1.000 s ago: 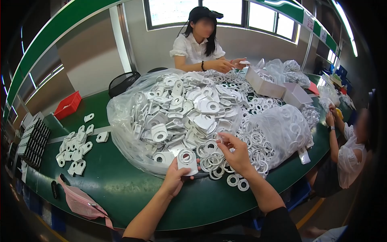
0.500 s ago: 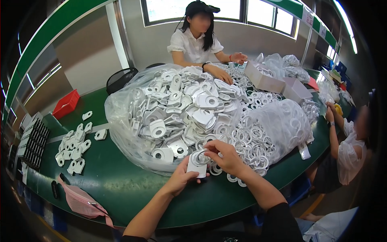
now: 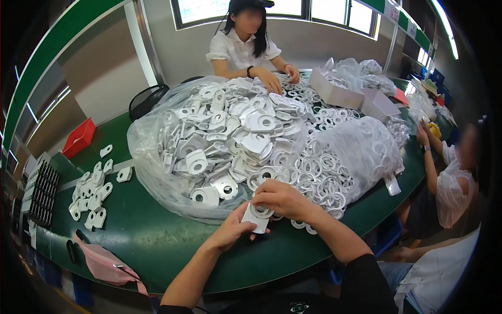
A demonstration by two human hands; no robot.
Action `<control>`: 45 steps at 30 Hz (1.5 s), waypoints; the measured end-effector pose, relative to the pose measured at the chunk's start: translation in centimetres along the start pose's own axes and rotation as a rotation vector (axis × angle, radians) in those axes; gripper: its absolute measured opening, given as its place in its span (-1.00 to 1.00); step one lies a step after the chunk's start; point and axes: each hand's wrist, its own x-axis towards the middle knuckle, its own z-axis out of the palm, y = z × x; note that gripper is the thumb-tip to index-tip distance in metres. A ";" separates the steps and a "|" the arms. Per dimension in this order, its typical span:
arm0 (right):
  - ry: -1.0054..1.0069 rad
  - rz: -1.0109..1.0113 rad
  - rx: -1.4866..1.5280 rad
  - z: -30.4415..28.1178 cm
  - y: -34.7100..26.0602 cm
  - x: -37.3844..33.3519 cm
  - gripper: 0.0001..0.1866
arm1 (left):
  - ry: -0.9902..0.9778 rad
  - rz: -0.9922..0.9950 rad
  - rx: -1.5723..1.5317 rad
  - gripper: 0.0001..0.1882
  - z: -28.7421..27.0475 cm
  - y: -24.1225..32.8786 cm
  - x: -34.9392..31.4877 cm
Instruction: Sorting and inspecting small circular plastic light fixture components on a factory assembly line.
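My left hand grips a white plastic plate with a rounded end and a round hole, its thumb lying across the lower part. Over the plate's round end lies a white ring, pinched in the fingers of my right hand, which cover part of it. Whether the ring is seated in the plate cannot be told. Just beyond my hands, a large heap of similar white plates fills an open clear plastic bag. Many loose white rings spread to its right.
On the green table at left lie several plates, a red tray, a black rack and a pink mesh pouch. A bag of rings and white boxes stand right. Other people sit across and at right.
My right hand has moved slightly left and lowered over the plate with the ring. The view has shifted a little. The person across has drawn their hands closer together.
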 end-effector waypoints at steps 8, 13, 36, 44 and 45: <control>0.012 -0.039 -0.017 1.1 0.5 -0.8 -0.79 | 0.075 0.025 -0.073 -0.58 0.7 -0.3 0.0; 0.082 -0.085 0.023 1.5 -0.1 -0.7 -0.84 | 0.144 0.082 0.065 -0.60 1.4 -0.5 0.0; 0.002 0.220 0.357 1.7 0.3 -1.4 -0.85 | 0.308 0.256 0.730 -0.70 -1.4 -1.4 0.3; 0.139 0.280 0.592 1.9 0.3 -0.6 -0.79 | 0.393 0.411 0.459 -0.73 -0.7 -2.1 0.6; 0.206 0.304 0.620 1.9 0.1 -0.5 -0.78 | 0.475 0.481 0.282 -0.74 -0.5 -2.3 0.6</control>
